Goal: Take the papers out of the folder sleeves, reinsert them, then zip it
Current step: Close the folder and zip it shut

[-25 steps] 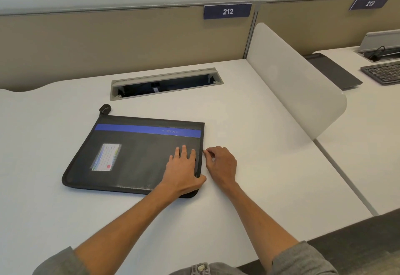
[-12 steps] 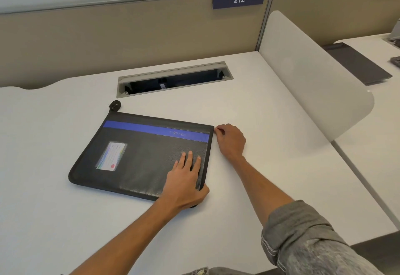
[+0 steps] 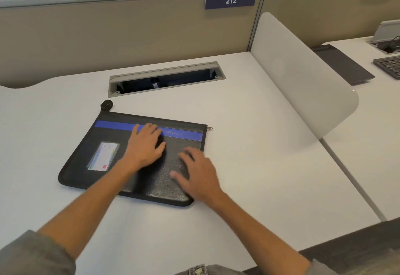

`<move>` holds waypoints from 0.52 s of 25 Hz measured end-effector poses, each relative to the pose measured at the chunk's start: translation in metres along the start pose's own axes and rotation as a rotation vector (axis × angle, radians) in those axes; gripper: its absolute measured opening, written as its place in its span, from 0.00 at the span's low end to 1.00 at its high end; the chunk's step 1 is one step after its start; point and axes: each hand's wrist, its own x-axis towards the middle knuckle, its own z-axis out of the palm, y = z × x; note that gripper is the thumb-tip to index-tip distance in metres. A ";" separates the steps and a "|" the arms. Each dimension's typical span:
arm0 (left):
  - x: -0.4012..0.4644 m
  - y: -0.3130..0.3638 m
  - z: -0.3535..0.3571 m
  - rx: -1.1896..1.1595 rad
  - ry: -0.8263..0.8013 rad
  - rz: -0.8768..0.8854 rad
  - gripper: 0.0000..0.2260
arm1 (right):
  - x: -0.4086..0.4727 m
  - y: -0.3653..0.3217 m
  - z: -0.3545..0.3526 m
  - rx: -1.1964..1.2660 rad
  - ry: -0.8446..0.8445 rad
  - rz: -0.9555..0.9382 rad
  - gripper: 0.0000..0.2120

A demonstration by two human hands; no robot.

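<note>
A: How will the folder (image 3: pixel 108 144) handle?

B: Probably light, soft-sided, slightly floppy; I'd take it by the zip pull (image 3: pixel 209 128), beyond the right hand (image 3: pixel 199 175).

A: And the hands?

B: Both spread flat, gripping nothing; the left hand (image 3: pixel 144 144) rests on the folder lying beneath both palms.

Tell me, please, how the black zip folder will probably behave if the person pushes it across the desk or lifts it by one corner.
The folder lies flat and thin on the smooth white desk, so a push would probably slide it, not tip it. Its grained cover and rounded, soft-looking corners suggest that it may bend somewhat when lifted by one corner. Both hands, left hand and right hand, lie open on it.
</note>
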 end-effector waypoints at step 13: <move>0.081 -0.077 -0.032 -0.100 -0.377 -0.093 0.37 | -0.027 0.019 -0.005 -0.180 -0.221 -0.189 0.37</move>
